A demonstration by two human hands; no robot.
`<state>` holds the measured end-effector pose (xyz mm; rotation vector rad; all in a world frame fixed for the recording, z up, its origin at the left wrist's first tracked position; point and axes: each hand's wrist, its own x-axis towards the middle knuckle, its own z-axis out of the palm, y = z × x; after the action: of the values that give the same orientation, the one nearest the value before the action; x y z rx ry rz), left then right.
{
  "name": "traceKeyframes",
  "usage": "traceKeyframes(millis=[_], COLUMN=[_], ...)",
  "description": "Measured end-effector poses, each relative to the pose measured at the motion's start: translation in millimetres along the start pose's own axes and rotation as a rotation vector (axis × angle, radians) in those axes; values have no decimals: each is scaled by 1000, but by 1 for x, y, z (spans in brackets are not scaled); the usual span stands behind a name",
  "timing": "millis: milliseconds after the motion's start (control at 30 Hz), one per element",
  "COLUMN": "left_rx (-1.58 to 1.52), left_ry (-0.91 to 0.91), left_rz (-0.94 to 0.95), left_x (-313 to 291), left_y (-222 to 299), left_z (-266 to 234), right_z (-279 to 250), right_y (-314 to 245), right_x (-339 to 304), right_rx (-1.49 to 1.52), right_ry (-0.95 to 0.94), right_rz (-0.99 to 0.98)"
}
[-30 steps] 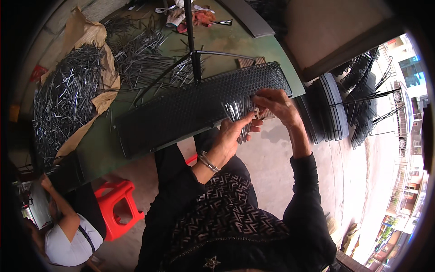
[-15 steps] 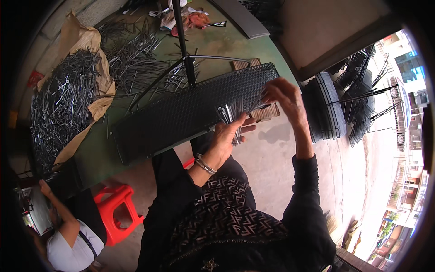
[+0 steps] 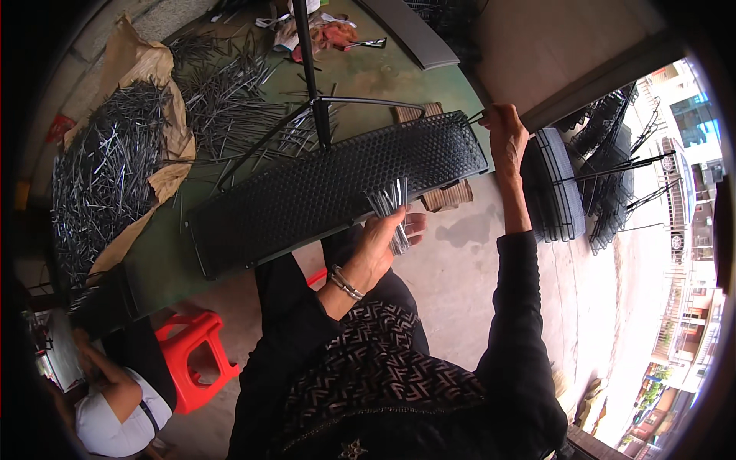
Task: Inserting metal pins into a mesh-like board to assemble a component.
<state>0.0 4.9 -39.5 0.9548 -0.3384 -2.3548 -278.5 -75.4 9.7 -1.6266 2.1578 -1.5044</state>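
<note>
A long black mesh panel (image 3: 330, 180) lies slantwise across the near part of the green table. My left hand (image 3: 381, 239) is closed around a bundle of thin shiny strips (image 3: 389, 198), which fan out above the thumb over the panel's near edge. At the panel's far right corner, my right hand (image 3: 506, 138) pinches one thin dark strip (image 3: 476, 117) whose end meets the corner. A black rod frame (image 3: 322, 123) with an upright post stands along the panel's far side. Under the panel's right part, a piece of brown cardboard (image 3: 448, 197) sticks out.
A brown paper sack (image 3: 178, 138) at the left spills many dark strips (image 3: 107, 169), with a loose pile (image 3: 230, 100) beside it. Black mesh racks (image 3: 553, 184) are stacked to the right. A red stool (image 3: 198, 360) and another person (image 3: 126, 414) are at lower left.
My right hand has moved from near the bundle, up and right to the panel's far corner, carrying a strip. My left hand keeps the bundle, nearly in place.
</note>
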Motion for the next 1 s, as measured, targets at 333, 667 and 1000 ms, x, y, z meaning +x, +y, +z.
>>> traceKeyframes(millis=[333,667,1000], left_rx=[117,207,259], left_ry=[44,14,10], left_rz=[58,138,196], left_x=[-10,-15,-20], left_y=[2,12,10], left_z=[10,17,17], right_z=[6,-11,-6], right_y=[19,-50,-85], right_x=[0,-55,-88], right_rx=[-285,232,455], right_ry=[-93,-510,-855], right_rz=[-118,284,446])
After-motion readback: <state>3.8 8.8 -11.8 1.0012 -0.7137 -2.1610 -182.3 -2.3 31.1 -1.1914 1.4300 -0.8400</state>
